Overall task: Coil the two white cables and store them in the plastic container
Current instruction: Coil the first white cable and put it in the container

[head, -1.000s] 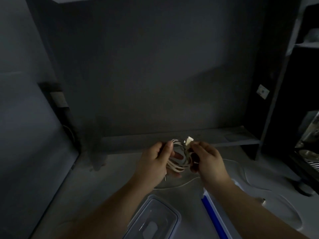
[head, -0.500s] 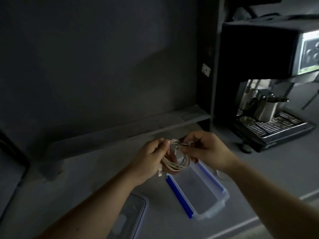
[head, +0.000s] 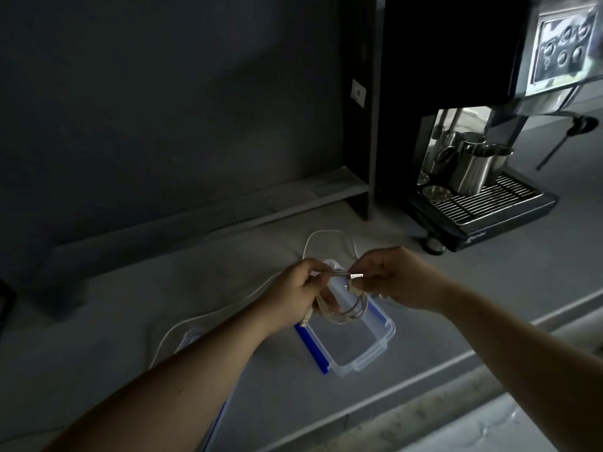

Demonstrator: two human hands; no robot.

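White cable, first of two, wound into a loose coil (head: pixel 346 308) and held in the air directly above the open plastic container (head: pixel 350 345), which stands on the grey counter (head: pixel 473 305). The left hand (head: pixel 293 288) closes its grip on the near side of the coil, a metal plug end hanging just below its fingers. The right hand (head: pixel 396 277) pinches the other plug (head: pixel 357 275) between thumb and forefinger, at the top of the loops.

Second white cable (head: pixel 228 308) uncoiled on the counter, running from a loop behind the hands, leftwards, and down beside the left forearm. A clear lid with a blue edge (head: pixel 192 337) lies near it, mostly hidden by that arm. An espresso machine (head: pixel 473 177) stands well apart at the right.

Step in hand, as judged: finishing the first coil, with the free plug end being tucked or secured. The next move calls for lowering the bundle into the container while keeping the loops gathered, since a loose coil is likely to spring open on release; whether the end is already threaded through cannot be told. The second cable is then to be gathered and coiled.
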